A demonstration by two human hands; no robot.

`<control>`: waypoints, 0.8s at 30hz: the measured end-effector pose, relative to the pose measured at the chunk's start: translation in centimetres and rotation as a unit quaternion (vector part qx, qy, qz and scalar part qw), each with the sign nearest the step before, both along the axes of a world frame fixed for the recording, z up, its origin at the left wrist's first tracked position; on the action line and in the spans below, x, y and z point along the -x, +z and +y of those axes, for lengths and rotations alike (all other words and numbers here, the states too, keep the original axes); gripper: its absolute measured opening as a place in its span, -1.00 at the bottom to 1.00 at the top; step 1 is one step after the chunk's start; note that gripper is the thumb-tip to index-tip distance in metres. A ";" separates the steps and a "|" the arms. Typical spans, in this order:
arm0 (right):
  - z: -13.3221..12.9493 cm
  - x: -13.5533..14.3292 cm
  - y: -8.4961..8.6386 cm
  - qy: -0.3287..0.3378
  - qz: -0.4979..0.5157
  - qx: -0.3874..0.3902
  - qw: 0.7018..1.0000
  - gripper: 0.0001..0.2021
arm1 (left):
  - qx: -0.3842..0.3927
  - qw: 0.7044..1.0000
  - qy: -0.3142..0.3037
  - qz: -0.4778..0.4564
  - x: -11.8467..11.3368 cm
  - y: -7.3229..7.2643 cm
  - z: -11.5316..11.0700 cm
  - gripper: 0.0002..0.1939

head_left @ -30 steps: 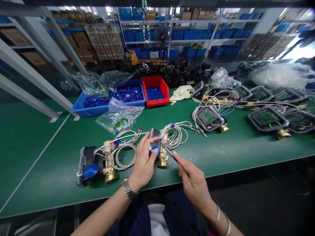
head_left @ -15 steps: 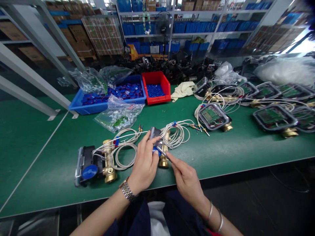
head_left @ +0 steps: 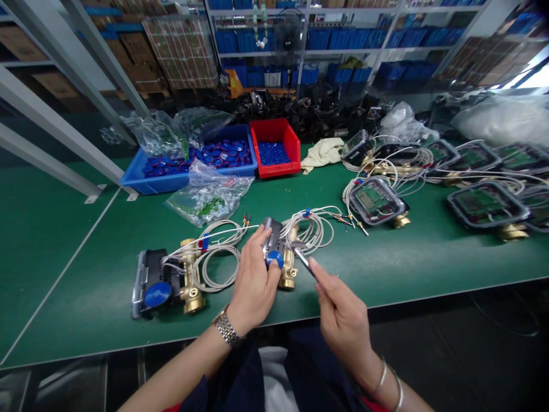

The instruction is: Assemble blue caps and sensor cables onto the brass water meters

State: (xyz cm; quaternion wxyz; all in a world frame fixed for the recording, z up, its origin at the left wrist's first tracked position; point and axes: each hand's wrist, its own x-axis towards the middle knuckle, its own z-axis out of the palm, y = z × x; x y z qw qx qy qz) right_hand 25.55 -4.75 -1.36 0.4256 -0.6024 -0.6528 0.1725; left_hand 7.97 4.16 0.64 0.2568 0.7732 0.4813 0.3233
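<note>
My left hand [head_left: 255,280] grips a water or heat meter [head_left: 271,239] with a black housing, its thumb beside the round blue cap [head_left: 274,259]. The meter's brass pipe body [head_left: 288,276] faces right, and a coil of grey cable [head_left: 319,232] lies behind it. Just right of the brass, my right hand [head_left: 343,315] is closed around a slim metal tool [head_left: 305,262] with a crosswise end, like a small hammer. That tool is apart from the blue cap. On the left lies a second meter [head_left: 156,280] on its side, with a blue cap [head_left: 157,294] and brass body [head_left: 191,280].
A blue bin [head_left: 189,182] of blue caps and a red bin [head_left: 278,169] of small blue parts stand behind. Nearby are a plastic bag [head_left: 210,200] of parts and a cloth [head_left: 323,153]. Several meters [head_left: 486,203] with clear covers fill the right side.
My right hand has drawn the metal tool back to the right, off the blue cap, which now shows fully. My left hand keeps its hold on the meter.
</note>
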 end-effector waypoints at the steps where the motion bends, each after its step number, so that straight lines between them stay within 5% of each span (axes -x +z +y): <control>1: 0.0 0.0 0.1 0.007 -0.014 0.013 1.000 -0.50 | -0.001 1.000 0.002 0.000 0.0 0.0 0.0 -0.44; 14: 0.2 0.3 0.2 0.009 0.005 0.011 1.000 -0.51 | 0.027 0.999 -0.012 -0.028 0.4 0.1 0.0 -0.35; 17: 0.1 0.4 -0.2 -0.026 0.000 -0.041 0.999 -0.48 | 0.056 0.996 -0.047 -0.049 0.8 0.5 0.0 -0.21; 21: 0.1 0.4 -0.8 0.028 -0.033 0.025 0.999 -0.50 | 0.068 0.996 -0.056 -0.032 1.1 0.7 0.1 0.03; 24: 0.1 0.4 -1.1 -0.004 -0.021 -0.005 1.000 -0.49 | 0.054 0.997 -0.056 -0.015 1.1 0.6 0.2 0.05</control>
